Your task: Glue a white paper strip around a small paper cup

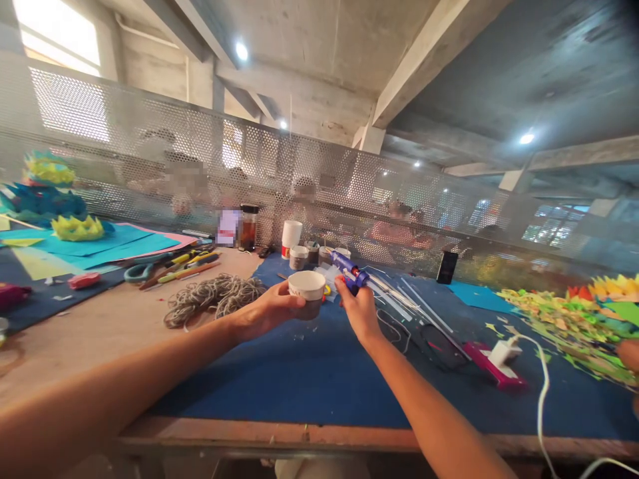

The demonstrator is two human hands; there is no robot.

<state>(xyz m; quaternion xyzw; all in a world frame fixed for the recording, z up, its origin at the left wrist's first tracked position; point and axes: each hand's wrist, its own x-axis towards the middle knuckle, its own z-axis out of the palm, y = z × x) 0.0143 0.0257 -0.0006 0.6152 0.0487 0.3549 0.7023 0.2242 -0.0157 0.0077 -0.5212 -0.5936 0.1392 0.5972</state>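
Note:
My left hand point(269, 309) is closed around the side of a small white paper cup point(309, 287), held upright above the blue mat. Its open top faces me, and brownish patterning covers its lower part. Just right of the cup, my right hand point(361, 311) grips a blue glue gun point(348, 267), its nozzle pointing away to the upper left. The cup and the gun are apart. Part of the gun's handle is hidden by my fingers. Left of my left hand lies a loose heap of grey-brown cord point(212, 297).
Several paper cups point(298, 256) stand by the perforated metal screen point(279, 166). Clear sticks point(424, 303) and a magenta power strip point(512, 380) lie right. Cut paper pieces point(554, 316) are piled far right, near another person's hand point(630, 354). Scissors point(144, 269) lie left.

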